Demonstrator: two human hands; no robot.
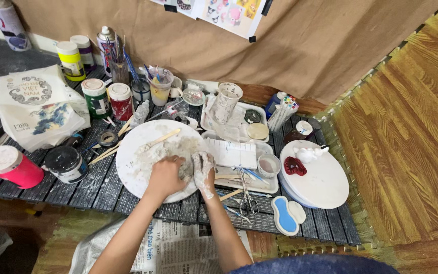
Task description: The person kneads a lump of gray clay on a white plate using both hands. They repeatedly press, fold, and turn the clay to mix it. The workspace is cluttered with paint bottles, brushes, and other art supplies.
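My left hand (pixel 166 175) and my right hand (pixel 203 170) are side by side on a round white board (pixel 130 167), both pressed around a lump of pale clay (pixel 186 171) between them. White clay coats my right hand, and its fingers curl over the lump. Wet clay is smeared over the board (pixel 171 148) just beyond the hands. A wooden stick (pixel 160 138) lies on the board's far side.
Paint jars (pixel 108 99) and a brush cup (pixel 119 68) stand at the back left, with a pink jar (pixel 12 166) and a black jar (pixel 66 163) nearer. Right of the hands are a white tray (pixel 269 189), scissors (pixel 248 199) and a second round board (pixel 325 185) with small clay pieces. Newspaper (pixel 176 248) lies below.
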